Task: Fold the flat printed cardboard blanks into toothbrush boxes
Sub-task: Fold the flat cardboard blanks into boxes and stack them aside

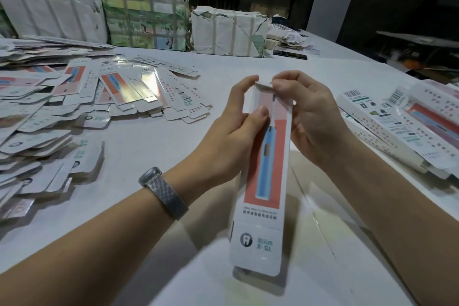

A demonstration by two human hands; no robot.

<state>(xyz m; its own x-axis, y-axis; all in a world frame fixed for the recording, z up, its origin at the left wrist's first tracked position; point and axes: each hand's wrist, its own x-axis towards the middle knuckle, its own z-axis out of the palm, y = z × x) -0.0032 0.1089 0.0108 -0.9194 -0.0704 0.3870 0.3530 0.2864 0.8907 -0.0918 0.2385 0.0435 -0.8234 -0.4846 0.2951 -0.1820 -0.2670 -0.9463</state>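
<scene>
Presently: left hand [231, 129] grip curled round toothbrush box [263, 181] | right hand [305, 117] grip pinching its 12 o'clock flap | flat blanks [82, 97] heaped at 10 o'clock on counter [154, 146]

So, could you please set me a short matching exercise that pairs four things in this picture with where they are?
Things:
1. toothbrush box
2. heap of flat blanks
3. folded boxes
4. wrapped bundles

Places:
A. along the far edge of the table
B. on the table at the person's right
C. between both hands, above the table
D. spread over the table at the person's left

Pairs: 1-C, 2-D, 3-B, 4-A. The left hand and the right hand both pinch the box near its far end.
</scene>
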